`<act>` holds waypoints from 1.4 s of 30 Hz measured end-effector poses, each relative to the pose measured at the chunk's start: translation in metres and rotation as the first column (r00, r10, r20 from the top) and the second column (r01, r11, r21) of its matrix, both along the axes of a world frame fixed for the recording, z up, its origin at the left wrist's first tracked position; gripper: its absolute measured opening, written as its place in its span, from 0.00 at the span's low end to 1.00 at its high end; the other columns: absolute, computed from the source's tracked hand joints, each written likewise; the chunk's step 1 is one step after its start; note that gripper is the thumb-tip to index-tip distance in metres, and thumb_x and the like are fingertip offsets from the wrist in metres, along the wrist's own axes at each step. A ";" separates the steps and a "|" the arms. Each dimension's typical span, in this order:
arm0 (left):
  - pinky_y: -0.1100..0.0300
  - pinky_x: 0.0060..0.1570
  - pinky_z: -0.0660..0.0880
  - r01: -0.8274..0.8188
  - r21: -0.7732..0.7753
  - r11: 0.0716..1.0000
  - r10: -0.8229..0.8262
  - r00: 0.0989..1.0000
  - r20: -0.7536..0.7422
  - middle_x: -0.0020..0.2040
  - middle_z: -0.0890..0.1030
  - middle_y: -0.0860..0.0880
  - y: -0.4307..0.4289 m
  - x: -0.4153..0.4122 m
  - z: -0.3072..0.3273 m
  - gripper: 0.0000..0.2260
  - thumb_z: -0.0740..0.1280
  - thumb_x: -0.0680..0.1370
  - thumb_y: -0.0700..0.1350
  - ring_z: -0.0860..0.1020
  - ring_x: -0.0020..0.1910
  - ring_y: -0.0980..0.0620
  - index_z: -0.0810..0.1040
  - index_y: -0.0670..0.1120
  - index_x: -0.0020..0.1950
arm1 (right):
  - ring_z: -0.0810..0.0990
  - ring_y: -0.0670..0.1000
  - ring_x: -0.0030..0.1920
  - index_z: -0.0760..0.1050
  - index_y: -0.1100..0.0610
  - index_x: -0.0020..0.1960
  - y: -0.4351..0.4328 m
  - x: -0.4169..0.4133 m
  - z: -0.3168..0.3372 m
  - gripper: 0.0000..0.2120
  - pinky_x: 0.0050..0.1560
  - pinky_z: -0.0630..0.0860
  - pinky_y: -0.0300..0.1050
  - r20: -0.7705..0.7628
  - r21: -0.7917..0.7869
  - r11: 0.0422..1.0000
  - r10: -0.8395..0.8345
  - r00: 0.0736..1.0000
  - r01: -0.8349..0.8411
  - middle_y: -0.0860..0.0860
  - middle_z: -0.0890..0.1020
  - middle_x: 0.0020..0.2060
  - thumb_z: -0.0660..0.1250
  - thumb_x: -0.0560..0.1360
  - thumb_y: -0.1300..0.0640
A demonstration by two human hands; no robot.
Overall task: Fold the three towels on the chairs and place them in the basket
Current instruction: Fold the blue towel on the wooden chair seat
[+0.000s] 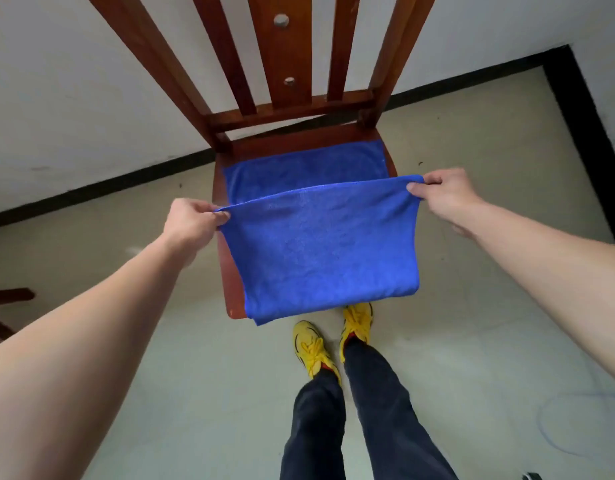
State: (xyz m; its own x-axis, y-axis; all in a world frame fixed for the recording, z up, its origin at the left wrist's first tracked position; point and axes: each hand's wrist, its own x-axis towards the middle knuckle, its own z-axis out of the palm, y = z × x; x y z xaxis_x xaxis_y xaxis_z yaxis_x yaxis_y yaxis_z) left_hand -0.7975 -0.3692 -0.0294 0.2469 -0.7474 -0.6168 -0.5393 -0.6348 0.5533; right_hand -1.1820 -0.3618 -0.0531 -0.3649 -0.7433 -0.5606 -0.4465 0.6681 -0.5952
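1. The left hand (191, 220) is pinched shut on the left corner of a blue towel (319, 251), thumb and fingers closed over the edge.
2. The right hand (444, 194) is pinched shut on the opposite corner, a little farther from the person than the left hand.
3. Between the two hands the towel's edge is stretched taut and lifted off the seat.
4. Beyond the hands, the far part of the towel lies flat on the seat of a wooden chair (285, 64).
5. Below the hands, the near part droops over the seat's front edge.
6. Under the hanging fold stand yellow shoes (313, 348) on a pale floor (195, 375).
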 end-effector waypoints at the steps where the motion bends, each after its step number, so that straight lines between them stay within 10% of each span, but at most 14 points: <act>1: 0.57 0.41 0.72 0.015 0.045 0.999 -0.013 1.000 -0.027 0.39 0.81 0.42 0.000 -0.001 -0.005 0.05 0.71 0.74 0.40 0.77 0.39 0.48 0.81 0.41 0.38 | 0.77 0.49 0.40 0.79 0.52 0.38 0.000 0.001 -0.003 0.05 0.46 0.72 0.42 0.029 0.056 0.997 0.045 0.999 -0.047 0.49 0.81 0.38 0.71 0.72 0.55; 7: 0.60 0.38 0.72 0.276 0.379 0.883 -0.247 0.961 -0.125 0.36 0.79 0.43 0.038 0.001 -0.015 0.06 0.69 0.71 0.33 0.75 0.37 0.48 0.81 0.40 0.36 | 0.73 0.52 0.38 0.80 0.60 0.35 0.064 -0.007 0.002 0.04 0.39 0.68 0.42 0.198 0.424 0.842 0.273 0.941 -0.333 0.54 0.79 0.31 0.72 0.69 0.65; 23: 0.60 0.42 0.79 -0.369 0.008 0.929 0.367 0.921 -0.133 0.43 0.79 0.47 -0.075 -0.020 -0.054 0.06 0.63 0.80 0.40 0.78 0.38 0.53 0.75 0.45 0.43 | 0.80 0.49 0.44 0.77 0.55 0.44 -0.107 0.008 -0.027 0.03 0.38 0.75 0.39 0.175 0.064 0.997 0.040 0.984 -0.052 0.51 0.81 0.45 0.68 0.76 0.57; 33: 0.54 0.39 0.76 -0.398 0.065 0.915 0.402 0.913 -0.063 0.51 0.79 0.44 -0.094 -0.022 -0.105 0.08 0.61 0.81 0.45 0.79 0.46 0.44 0.76 0.44 0.56 | 0.75 0.43 0.37 0.74 0.56 0.51 -0.126 0.011 -0.079 0.04 0.30 0.73 0.34 0.134 0.102 0.995 -0.030 0.990 0.017 0.47 0.76 0.39 0.65 0.79 0.56; 42: 0.48 0.47 0.78 -0.380 0.021 0.925 0.377 0.922 0.085 0.51 0.79 0.44 -0.105 -0.017 -0.120 0.08 0.59 0.81 0.50 0.78 0.48 0.41 0.76 0.49 0.51 | 0.80 0.55 0.52 0.74 0.52 0.53 -0.136 0.013 -0.099 0.07 0.54 0.79 0.55 -0.089 0.054 0.997 0.053 0.995 -0.048 0.51 0.79 0.50 0.64 0.78 0.51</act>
State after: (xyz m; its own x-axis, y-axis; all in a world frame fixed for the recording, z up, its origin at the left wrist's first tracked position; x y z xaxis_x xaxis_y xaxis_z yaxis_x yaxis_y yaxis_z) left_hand -0.8142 -0.4745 -0.1498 0.5555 -0.5664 -0.6088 -0.2957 -0.8189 0.4920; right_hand -1.1689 -0.4975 -0.1524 -0.3785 -0.7329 -0.5654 -0.5311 0.6722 -0.5158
